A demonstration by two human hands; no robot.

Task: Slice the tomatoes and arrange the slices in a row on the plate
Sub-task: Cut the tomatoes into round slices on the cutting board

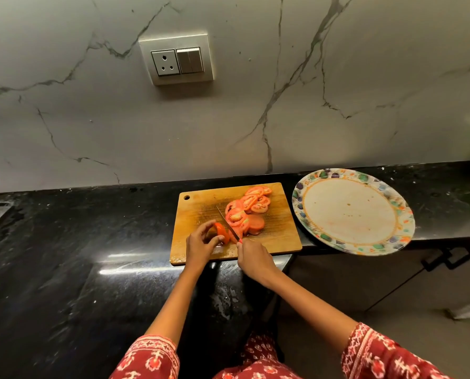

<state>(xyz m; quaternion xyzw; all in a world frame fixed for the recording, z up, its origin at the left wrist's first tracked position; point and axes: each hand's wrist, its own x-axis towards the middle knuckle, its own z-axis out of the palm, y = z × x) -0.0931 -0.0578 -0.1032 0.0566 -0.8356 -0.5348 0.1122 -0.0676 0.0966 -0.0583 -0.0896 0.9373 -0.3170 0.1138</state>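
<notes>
Head view: on the wooden cutting board (201, 214) the left hand (201, 246) pinches the last end piece of tomato (220, 230) between curled fingertips, while the right hand (253, 259) is wrapped around the handle of a small knife (227, 222) whose blade stands against the tomato's cut face. Finished tomato slices (249, 207) lie heaped on the board's far right; the patterned plate (392, 243) beside the board holds none. Risks, as judged: the remnant is narrow, so the blade runs close to the left fingertips; wet skin may let the piece roll. The plate overhangs the black counter (64, 242) edge and could tip when loaded.
</notes>
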